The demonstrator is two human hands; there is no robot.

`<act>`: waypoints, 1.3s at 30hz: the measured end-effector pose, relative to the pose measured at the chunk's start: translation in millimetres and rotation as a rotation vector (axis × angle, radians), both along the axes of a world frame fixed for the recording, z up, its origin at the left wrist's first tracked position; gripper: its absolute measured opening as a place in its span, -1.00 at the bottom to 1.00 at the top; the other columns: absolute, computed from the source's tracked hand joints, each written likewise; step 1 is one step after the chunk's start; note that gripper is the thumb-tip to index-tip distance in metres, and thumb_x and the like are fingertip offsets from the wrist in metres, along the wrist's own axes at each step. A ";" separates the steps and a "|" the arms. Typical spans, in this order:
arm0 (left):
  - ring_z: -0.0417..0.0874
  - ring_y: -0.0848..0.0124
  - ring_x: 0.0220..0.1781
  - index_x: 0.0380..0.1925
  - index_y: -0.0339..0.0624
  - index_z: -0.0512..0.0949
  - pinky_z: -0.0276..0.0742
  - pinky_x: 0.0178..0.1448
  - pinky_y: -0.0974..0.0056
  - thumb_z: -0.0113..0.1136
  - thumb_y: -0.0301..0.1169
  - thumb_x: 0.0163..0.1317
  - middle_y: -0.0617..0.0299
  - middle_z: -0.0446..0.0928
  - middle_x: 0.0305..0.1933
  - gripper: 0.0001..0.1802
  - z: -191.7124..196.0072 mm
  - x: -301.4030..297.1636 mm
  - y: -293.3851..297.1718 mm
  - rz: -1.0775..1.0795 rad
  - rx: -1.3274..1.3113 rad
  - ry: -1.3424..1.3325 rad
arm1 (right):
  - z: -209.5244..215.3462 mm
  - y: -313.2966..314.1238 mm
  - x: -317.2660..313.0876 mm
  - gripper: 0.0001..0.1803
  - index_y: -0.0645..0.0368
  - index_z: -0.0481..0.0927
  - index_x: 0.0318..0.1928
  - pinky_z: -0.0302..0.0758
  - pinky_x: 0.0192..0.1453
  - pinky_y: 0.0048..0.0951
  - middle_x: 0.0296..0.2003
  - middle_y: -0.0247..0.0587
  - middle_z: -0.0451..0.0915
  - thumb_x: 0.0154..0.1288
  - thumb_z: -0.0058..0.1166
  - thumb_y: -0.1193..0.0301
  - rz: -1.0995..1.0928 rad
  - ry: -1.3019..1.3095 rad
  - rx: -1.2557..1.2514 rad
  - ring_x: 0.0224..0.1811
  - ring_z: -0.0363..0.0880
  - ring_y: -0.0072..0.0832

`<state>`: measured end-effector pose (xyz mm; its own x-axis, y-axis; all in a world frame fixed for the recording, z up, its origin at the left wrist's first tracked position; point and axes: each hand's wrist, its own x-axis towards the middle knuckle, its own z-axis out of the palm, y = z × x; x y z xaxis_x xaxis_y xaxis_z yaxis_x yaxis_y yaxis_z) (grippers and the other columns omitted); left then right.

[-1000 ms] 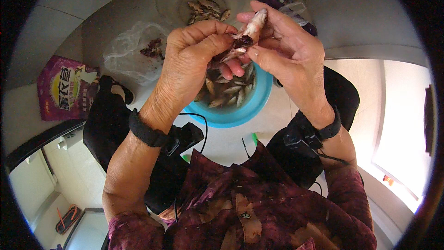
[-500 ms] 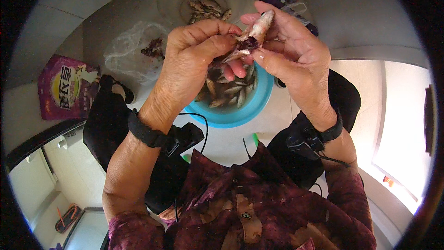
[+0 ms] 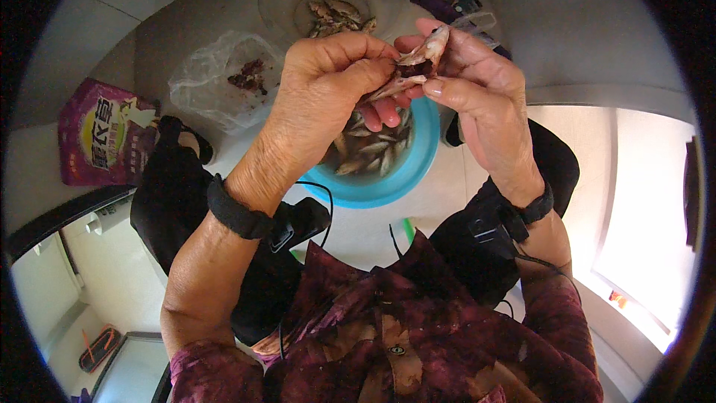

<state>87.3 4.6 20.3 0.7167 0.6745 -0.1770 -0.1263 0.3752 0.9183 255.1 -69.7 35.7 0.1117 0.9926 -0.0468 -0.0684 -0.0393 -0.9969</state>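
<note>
Between my two hands is a small fish [image 3: 430, 52], its belly split open and dark red inside. My right hand [image 3: 485, 93] grips it at the head end, thumb on the lower belly edge. The fingertips of my left hand [image 3: 324, 82] pinch at the opened belly; whether they hold any innards cannot be made out. Below the hands stands a light blue basin [image 3: 358, 195] of water with several small fish [image 3: 377, 149] in it, partly hidden by my left hand and forearm.
A clear plastic bowl [image 3: 280, 0] with several fish [image 3: 335, 15] stands at the far side. Left of it, a transparent plastic bag [image 3: 195, 89] holds dark red fish innards [image 3: 250, 77]. A purple packet [image 3: 101, 134] leans at the left, and a grey wall [image 3: 574, 30] rises at the right.
Both hands and the fish have shifted slightly right. The fish has tilted a little, and its belly opening faces more toward the right thumb. The grip of both hands stays the same.
</note>
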 end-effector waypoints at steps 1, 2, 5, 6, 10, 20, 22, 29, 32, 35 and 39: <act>0.56 0.46 -0.57 -0.19 -0.37 0.52 0.48 -0.47 0.42 -0.06 -0.45 0.28 0.10 0.61 -0.41 -0.77 0.3 0.0 -0.2 0.003 0.002 0.001 | -0.3 -0.1 0.2 -0.43 0.51 0.27 0.17 0.35 0.20 -0.37 0.04 0.08 0.46 0.09 -0.04 0.58 0.021 0.021 0.017 0.02 0.50 -0.33; 0.55 0.46 -0.57 -0.19 -0.37 0.52 0.48 -0.47 0.42 -0.07 -0.45 0.29 0.11 0.61 -0.41 -0.77 0.6 -0.1 -0.2 0.005 0.004 0.010 | -0.7 -0.3 0.4 -0.43 0.51 0.28 0.17 0.34 0.21 -0.36 0.04 0.07 0.47 0.09 -0.04 0.58 0.024 0.041 0.009 0.02 0.50 -0.34; 0.55 0.48 -0.56 -0.18 -0.35 0.52 0.46 -0.47 0.43 -0.02 -0.40 0.29 0.15 0.60 -0.41 -0.76 1.4 -1.3 0.8 0.003 0.008 0.047 | -3.6 1.2 3.0 -0.46 0.49 0.29 0.16 0.35 0.21 -0.37 -0.02 -0.02 0.49 0.11 -0.05 0.60 0.054 0.127 -0.022 -0.01 0.50 -0.38; 0.55 0.49 -0.56 -0.17 -0.34 0.52 0.46 -0.47 0.44 0.01 -0.38 0.28 0.16 0.60 -0.41 -0.75 1.2 -2.1 1.1 0.000 0.014 0.061 | -5.9 2.2 3.7 -0.47 0.48 0.30 0.16 0.36 0.20 -0.37 -0.04 -0.06 0.50 0.12 -0.05 0.60 0.083 0.167 -0.009 -0.02 0.51 -0.39; 0.55 0.56 -0.54 -0.13 -0.32 0.52 0.44 -0.49 0.48 0.11 -0.32 0.26 0.23 0.58 -0.41 -0.71 -4.1 -2.5 -2.3 -0.083 0.203 0.216 | -21.9 3.3 3.0 -0.85 0.28 0.49 -0.23 0.50 -0.04 -0.49 -0.29 -0.30 0.54 0.16 0.05 0.56 -0.002 0.226 -0.146 -0.26 0.55 -0.52; 0.55 0.53 -0.58 -0.29 -0.41 0.52 0.46 -0.54 0.47 0.01 -0.51 0.16 0.19 0.55 -0.49 -0.82 -42.2 -7.6 -16.6 -0.181 0.140 0.388 | -46.9 -14.8 1.7 -0.81 0.28 0.54 -0.18 0.54 -0.09 -0.51 -0.28 -0.27 0.57 0.28 0.05 0.41 0.084 0.391 -0.397 -0.23 0.58 -0.49; 0.55 0.51 -0.59 -0.32 -0.41 0.52 0.46 -0.54 0.46 0.01 -0.51 0.14 0.18 0.55 -0.51 -0.82 -48.4 -9.4 -17.0 -0.197 0.089 0.379 | -51.1 -17.9 3.3 -0.77 0.29 0.54 -0.15 0.55 -0.10 -0.49 -0.28 -0.25 0.57 0.28 0.06 0.39 0.108 0.376 -0.435 -0.24 0.58 -0.48; 0.55 0.45 -0.57 -0.54 -0.37 0.54 0.46 -0.49 0.38 0.04 -0.45 0.11 0.16 0.55 -0.53 -0.81 -85.7 -6.2 18.9 -0.228 0.357 0.357 | -63.7 -19.8 42.1 -0.72 0.33 0.50 -0.12 0.54 -0.06 -0.40 -0.18 -0.08 0.58 0.28 0.07 0.35 0.079 0.280 -0.376 -0.22 0.60 -0.38; 0.56 0.43 -0.52 -0.56 -0.37 0.55 0.48 -0.43 0.38 0.04 -0.44 0.11 0.15 0.55 -0.53 -0.80 -105.6 4.0 66.8 -0.174 0.568 0.372 | -66.4 -17.4 59.1 -0.72 0.33 0.51 -0.12 0.53 -0.03 -0.39 -0.18 -0.05 0.59 0.28 0.06 0.37 0.079 0.294 -0.289 -0.20 0.59 -0.37; 0.58 0.37 -0.43 -0.48 -0.33 0.55 0.56 -0.30 0.30 0.09 -0.39 0.16 0.16 0.55 -0.44 -0.80 -123.8 20.9 110.7 -0.051 0.512 0.258 | -66.1 -17.9 68.2 -0.72 0.33 0.53 -0.10 0.52 0.01 -0.39 -0.18 -0.05 0.59 0.29 0.05 0.37 0.018 0.262 -0.279 -0.17 0.58 -0.35; 0.58 0.34 -0.27 -0.55 -0.19 0.52 0.54 -0.17 0.24 0.16 -0.35 0.18 0.22 0.56 -0.26 -0.81 -145.2 30.5 144.7 0.116 0.181 0.287 | -61.8 -20.0 72.8 -0.69 0.32 0.54 -0.07 0.51 0.04 -0.41 -0.19 -0.08 0.59 0.30 0.04 0.34 -0.025 0.195 -0.252 -0.14 0.57 -0.35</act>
<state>117.8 149.3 -124.9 0.5722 0.7871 -0.2304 0.1140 0.2019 0.9727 327.9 -89.7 -26.1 0.1005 0.9443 -0.3134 -0.2618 -0.2788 -0.9240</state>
